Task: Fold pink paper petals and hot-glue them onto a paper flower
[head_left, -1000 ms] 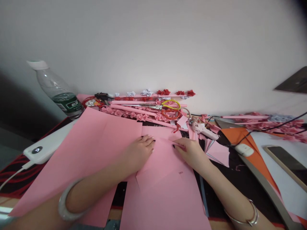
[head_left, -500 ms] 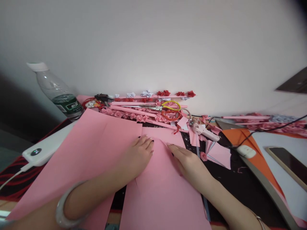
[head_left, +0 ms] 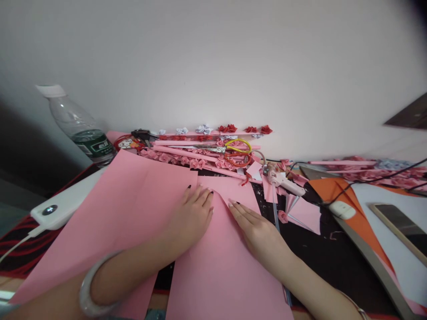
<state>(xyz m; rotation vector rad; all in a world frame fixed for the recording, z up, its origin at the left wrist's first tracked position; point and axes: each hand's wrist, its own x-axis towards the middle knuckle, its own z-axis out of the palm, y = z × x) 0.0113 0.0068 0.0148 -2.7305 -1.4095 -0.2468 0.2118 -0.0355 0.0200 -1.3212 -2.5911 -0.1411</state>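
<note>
A sheet of pink paper (head_left: 227,280) lies in front of me, and a folded-over flap or edge runs across its upper part between my hands. My left hand (head_left: 193,211) rests flat on it with the fingers stretched out and a little apart. On the right side my right hand (head_left: 251,222) lies along the raised edge, its fingers straight and close together, fingertips touching the paper. A larger pink sheet (head_left: 110,213) extends under my left forearm. Whether the right thumb holds the edge is hidden.
Behind the paper lie yellow-handled scissors (head_left: 238,146), pink paper-rose stems (head_left: 187,153) and a pale glue gun (head_left: 287,183). A water bottle (head_left: 90,138) and white power bank (head_left: 68,200) stand left. A phone (head_left: 400,226) lies right, near a white mouse-like object (head_left: 342,210).
My right hand has shifted slightly left, and the paper edge beside it shows as a clearer ridge. My left hand has barely moved.
</note>
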